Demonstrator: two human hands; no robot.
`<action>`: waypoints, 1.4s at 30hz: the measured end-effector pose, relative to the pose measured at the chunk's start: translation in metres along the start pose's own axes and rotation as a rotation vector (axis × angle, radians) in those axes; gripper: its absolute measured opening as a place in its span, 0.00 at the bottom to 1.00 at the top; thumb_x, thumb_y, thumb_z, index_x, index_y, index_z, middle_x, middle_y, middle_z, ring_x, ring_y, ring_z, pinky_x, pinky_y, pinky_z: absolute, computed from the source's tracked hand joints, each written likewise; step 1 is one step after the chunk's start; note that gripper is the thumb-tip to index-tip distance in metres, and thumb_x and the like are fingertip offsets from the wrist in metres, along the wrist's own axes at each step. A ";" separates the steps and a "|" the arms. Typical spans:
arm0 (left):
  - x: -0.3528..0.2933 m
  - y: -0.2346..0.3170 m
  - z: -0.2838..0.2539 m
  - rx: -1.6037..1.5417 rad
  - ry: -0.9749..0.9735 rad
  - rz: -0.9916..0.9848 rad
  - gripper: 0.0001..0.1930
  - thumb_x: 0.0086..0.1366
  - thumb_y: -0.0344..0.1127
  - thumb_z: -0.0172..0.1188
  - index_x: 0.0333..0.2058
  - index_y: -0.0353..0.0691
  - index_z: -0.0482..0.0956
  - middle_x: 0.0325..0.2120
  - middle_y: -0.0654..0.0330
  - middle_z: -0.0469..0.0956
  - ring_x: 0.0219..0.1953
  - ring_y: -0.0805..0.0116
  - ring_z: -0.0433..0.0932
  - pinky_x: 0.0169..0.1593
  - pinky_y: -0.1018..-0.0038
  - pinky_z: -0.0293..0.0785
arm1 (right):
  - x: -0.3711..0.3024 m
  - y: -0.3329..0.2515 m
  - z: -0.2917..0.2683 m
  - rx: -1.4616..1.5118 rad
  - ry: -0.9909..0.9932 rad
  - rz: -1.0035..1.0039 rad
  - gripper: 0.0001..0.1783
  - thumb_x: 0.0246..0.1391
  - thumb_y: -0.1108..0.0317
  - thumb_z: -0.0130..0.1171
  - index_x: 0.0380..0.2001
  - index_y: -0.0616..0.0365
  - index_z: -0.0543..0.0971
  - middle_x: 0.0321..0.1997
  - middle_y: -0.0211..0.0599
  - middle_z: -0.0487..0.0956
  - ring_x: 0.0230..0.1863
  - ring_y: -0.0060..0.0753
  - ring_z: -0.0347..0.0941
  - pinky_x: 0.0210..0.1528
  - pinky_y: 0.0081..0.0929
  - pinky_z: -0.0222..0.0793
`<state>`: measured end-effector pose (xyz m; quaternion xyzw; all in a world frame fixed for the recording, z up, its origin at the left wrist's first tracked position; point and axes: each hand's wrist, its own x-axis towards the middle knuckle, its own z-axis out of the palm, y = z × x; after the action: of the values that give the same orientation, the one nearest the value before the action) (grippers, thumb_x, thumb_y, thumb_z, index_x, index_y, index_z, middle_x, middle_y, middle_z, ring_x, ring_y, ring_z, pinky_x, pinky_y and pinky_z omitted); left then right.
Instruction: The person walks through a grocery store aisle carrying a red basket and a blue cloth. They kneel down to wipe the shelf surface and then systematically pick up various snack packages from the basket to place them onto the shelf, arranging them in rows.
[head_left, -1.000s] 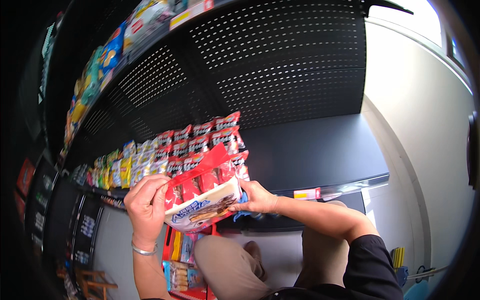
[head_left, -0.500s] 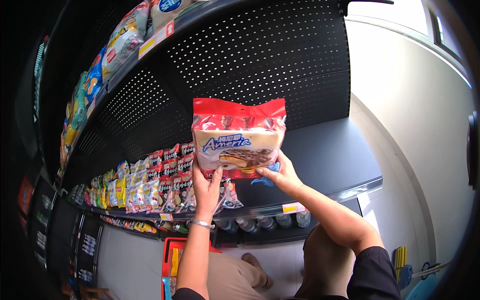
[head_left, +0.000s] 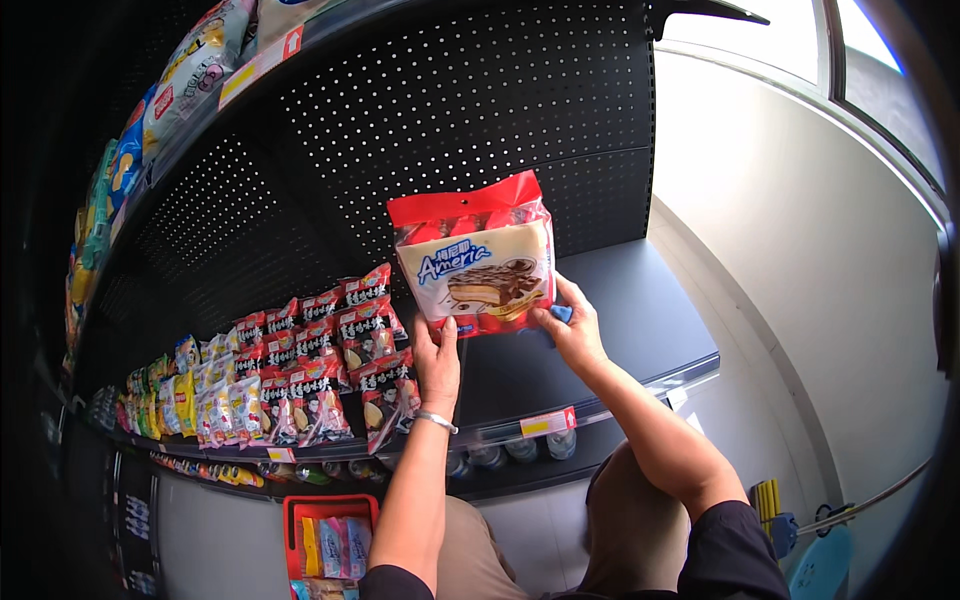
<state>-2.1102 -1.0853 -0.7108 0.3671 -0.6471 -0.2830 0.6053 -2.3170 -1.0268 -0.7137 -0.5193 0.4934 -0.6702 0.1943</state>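
Head view: a red-and-white snack bag (head_left: 478, 258), frame centre, is gripped underneath by left hand (head_left: 438, 362) and right hand (head_left: 572, 332). Probably best kept upright and set squarely on the black shelf (head_left: 640, 310).

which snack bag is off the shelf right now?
The big red-and-cream snack bag, gripped at its bottom corners by the left hand and right hand. The smaller red packets all sit in rows on the black shelf.

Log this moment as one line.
left hand: grips snack bag bottom-left | right hand: grips bag bottom-right | bag: upright, raised above shelf | red packets: rowed at left
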 end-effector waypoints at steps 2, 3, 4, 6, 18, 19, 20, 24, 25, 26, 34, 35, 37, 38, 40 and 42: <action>0.000 -0.001 0.003 0.201 0.029 0.033 0.21 0.65 0.40 0.59 0.52 0.35 0.70 0.48 0.50 0.68 0.54 0.52 0.66 0.59 0.62 0.62 | 0.000 0.006 0.001 -0.142 0.055 -0.019 0.33 0.48 0.73 0.68 0.59 0.53 0.71 0.53 0.40 0.74 0.54 0.37 0.72 0.57 0.32 0.67; 0.002 -0.008 0.001 0.231 0.025 -0.002 0.22 0.65 0.41 0.61 0.54 0.37 0.70 0.48 0.51 0.67 0.55 0.53 0.65 0.59 0.62 0.62 | 0.001 0.007 0.004 -0.171 0.066 -0.009 0.33 0.49 0.73 0.67 0.60 0.52 0.71 0.53 0.41 0.74 0.53 0.37 0.71 0.57 0.32 0.67; 0.003 -0.015 0.001 0.217 0.010 -0.035 0.23 0.64 0.41 0.61 0.55 0.38 0.70 0.48 0.51 0.67 0.55 0.53 0.66 0.59 0.62 0.62 | 0.002 0.007 0.007 -0.200 0.078 0.001 0.33 0.49 0.73 0.67 0.60 0.52 0.71 0.53 0.41 0.73 0.53 0.38 0.71 0.57 0.32 0.67; 0.005 -0.025 0.002 0.156 -0.008 -0.094 0.25 0.63 0.39 0.62 0.57 0.39 0.69 0.48 0.52 0.67 0.54 0.54 0.66 0.59 0.63 0.63 | 0.004 0.011 0.011 -0.249 0.109 0.009 0.33 0.49 0.73 0.67 0.60 0.51 0.71 0.53 0.42 0.73 0.54 0.41 0.71 0.58 0.33 0.66; -0.003 -0.060 0.062 -0.372 -0.141 -0.205 0.34 0.61 0.19 0.56 0.64 0.36 0.55 0.57 0.55 0.67 0.58 0.66 0.67 0.63 0.71 0.61 | 0.012 0.052 0.000 -0.432 0.293 0.118 0.34 0.47 0.71 0.67 0.59 0.49 0.69 0.52 0.44 0.76 0.52 0.48 0.72 0.55 0.39 0.68; -0.003 -0.062 0.068 -0.381 -0.149 -0.195 0.34 0.61 0.18 0.55 0.64 0.35 0.54 0.58 0.54 0.66 0.59 0.65 0.67 0.64 0.70 0.60 | 0.013 0.056 -0.002 -0.411 0.304 0.127 0.35 0.46 0.70 0.68 0.59 0.48 0.69 0.52 0.44 0.76 0.51 0.50 0.72 0.54 0.41 0.69; -0.003 -0.064 0.074 -0.390 -0.158 -0.186 0.33 0.61 0.18 0.55 0.64 0.35 0.53 0.58 0.53 0.65 0.60 0.65 0.66 0.64 0.70 0.60 | 0.014 0.059 -0.005 -0.459 0.336 0.140 0.35 0.46 0.71 0.68 0.59 0.50 0.69 0.50 0.45 0.78 0.50 0.51 0.74 0.54 0.41 0.69; -0.006 -0.065 0.089 -0.423 -0.189 -0.201 0.31 0.60 0.19 0.56 0.60 0.33 0.54 0.57 0.50 0.66 0.59 0.63 0.66 0.65 0.68 0.58 | 0.018 0.059 -0.017 -0.443 0.355 0.186 0.34 0.46 0.72 0.68 0.59 0.52 0.70 0.49 0.47 0.79 0.49 0.51 0.75 0.54 0.41 0.70; -0.006 -0.065 0.093 -0.444 -0.189 -0.205 0.31 0.60 0.20 0.58 0.59 0.33 0.54 0.56 0.49 0.67 0.59 0.62 0.67 0.65 0.68 0.59 | 0.019 0.061 -0.020 -0.456 0.364 0.180 0.34 0.46 0.72 0.68 0.59 0.53 0.70 0.48 0.48 0.79 0.49 0.51 0.76 0.53 0.41 0.70; -0.007 -0.065 0.097 -0.464 -0.194 -0.218 0.28 0.62 0.20 0.57 0.58 0.33 0.55 0.56 0.50 0.67 0.58 0.63 0.68 0.64 0.69 0.60 | 0.019 0.062 -0.024 -0.469 0.372 0.174 0.34 0.46 0.71 0.68 0.59 0.53 0.70 0.48 0.48 0.79 0.48 0.51 0.76 0.53 0.40 0.70; -0.002 -0.066 0.114 -0.582 -0.221 -0.327 0.25 0.64 0.21 0.55 0.59 0.33 0.60 0.53 0.55 0.70 0.57 0.66 0.69 0.62 0.72 0.62 | 0.027 0.079 -0.036 -0.479 0.379 0.197 0.36 0.47 0.68 0.68 0.61 0.56 0.68 0.42 0.52 0.81 0.43 0.53 0.77 0.50 0.41 0.71; -0.002 -0.066 0.118 -0.576 -0.217 -0.335 0.25 0.65 0.21 0.55 0.60 0.33 0.60 0.53 0.54 0.70 0.57 0.66 0.69 0.62 0.72 0.62 | 0.027 0.084 -0.039 -0.463 0.374 0.193 0.36 0.47 0.68 0.68 0.61 0.56 0.68 0.42 0.52 0.81 0.44 0.53 0.77 0.50 0.41 0.71; -0.002 -0.071 0.119 -0.573 -0.219 -0.342 0.27 0.64 0.22 0.55 0.61 0.33 0.59 0.53 0.55 0.71 0.57 0.66 0.69 0.61 0.71 0.63 | 0.028 0.088 -0.037 -0.421 0.357 0.191 0.36 0.47 0.68 0.68 0.61 0.57 0.68 0.42 0.53 0.81 0.44 0.54 0.77 0.50 0.40 0.71; -0.001 -0.074 0.120 -0.562 -0.233 -0.355 0.28 0.64 0.22 0.56 0.62 0.33 0.59 0.54 0.55 0.70 0.57 0.66 0.69 0.61 0.71 0.64 | 0.028 0.090 -0.036 -0.460 0.361 0.182 0.37 0.47 0.67 0.68 0.61 0.58 0.67 0.43 0.54 0.81 0.44 0.54 0.77 0.50 0.41 0.71; -0.001 -0.086 0.119 -0.519 -0.234 -0.357 0.30 0.64 0.22 0.56 0.64 0.33 0.57 0.56 0.54 0.68 0.57 0.66 0.69 0.61 0.71 0.65 | 0.029 0.090 -0.031 -0.470 0.344 0.198 0.38 0.47 0.67 0.68 0.62 0.58 0.67 0.43 0.54 0.81 0.44 0.55 0.76 0.50 0.41 0.71; -0.001 -0.093 0.122 -0.467 -0.219 -0.338 0.33 0.63 0.22 0.57 0.65 0.33 0.55 0.58 0.53 0.65 0.58 0.65 0.69 0.61 0.70 0.65 | 0.030 0.091 -0.031 -0.465 0.329 0.221 0.38 0.47 0.66 0.69 0.62 0.58 0.67 0.45 0.54 0.80 0.44 0.56 0.76 0.51 0.42 0.71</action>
<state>-2.2189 -1.1475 -0.7997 0.2878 -0.5558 -0.5587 0.5442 -2.3793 -1.0757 -0.7759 -0.3775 0.7120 -0.5891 0.0593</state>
